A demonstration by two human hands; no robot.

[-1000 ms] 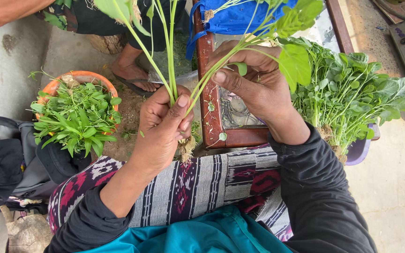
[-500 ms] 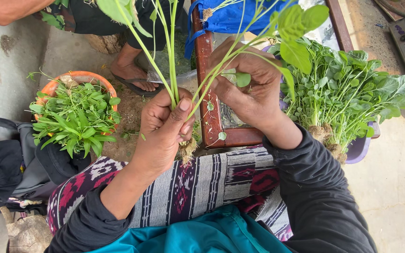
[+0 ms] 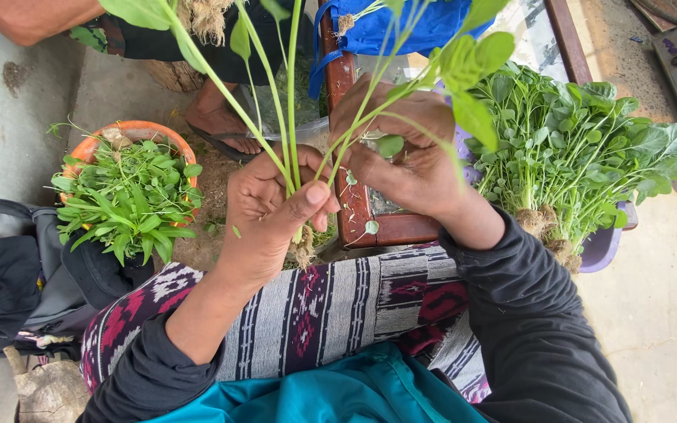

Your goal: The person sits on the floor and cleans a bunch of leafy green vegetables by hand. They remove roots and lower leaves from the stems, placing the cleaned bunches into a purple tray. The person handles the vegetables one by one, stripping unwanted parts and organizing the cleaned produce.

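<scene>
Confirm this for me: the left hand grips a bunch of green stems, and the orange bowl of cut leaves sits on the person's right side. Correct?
Not quite. In the head view the left hand does grip the green stems, but the orange bowl of cut leaves sits on the person's left side, not the right.

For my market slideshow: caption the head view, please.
Left hand grips leafy green stems; right hand plucks a stalk.

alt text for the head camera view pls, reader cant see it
Seen from above, a person's left hand grips a bunch of green stalks near the roots while the right hand picks at one stem. An orange bowl of plucked leaves sits on the left, a purple basin of leafy greens on the right.
</scene>
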